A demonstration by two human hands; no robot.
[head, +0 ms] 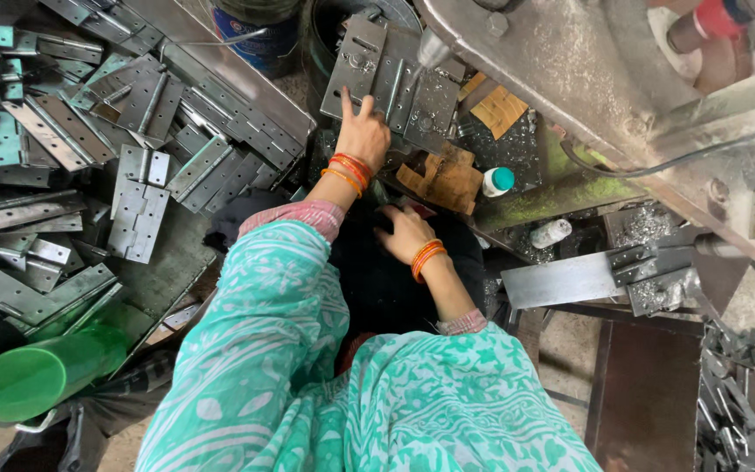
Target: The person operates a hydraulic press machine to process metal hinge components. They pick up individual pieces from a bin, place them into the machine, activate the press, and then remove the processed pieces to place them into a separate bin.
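**Hinge plate steadied under the drill**

Green patterned sleeves (308, 367) fill the foreground, nearest the camera. Beyond them, a large grey steel hinge plate (392, 83) is seen lying open and flat beneath the drill bit (432, 50). The left hand (363, 135) is laid on the plate's near edge, fingers spread and pressing; nothing is clasped in its grip. The right hand (405, 234) is rested nearer the body than the plate, on a dark surface; its grip is loosely curled, and whether anything is held cannot be told.

The plate is judged stiff, fairly heavy and sharp-edged, with metal shavings on it that could make it slip; it is best taken by its long outer edges, away from the knuckle and the bit.

Left of the plate, a heap of similar hinges (133, 131) is piled. Right of it, cardboard scraps (447, 179) and a small white bottle with a teal cap (497, 182) are found.
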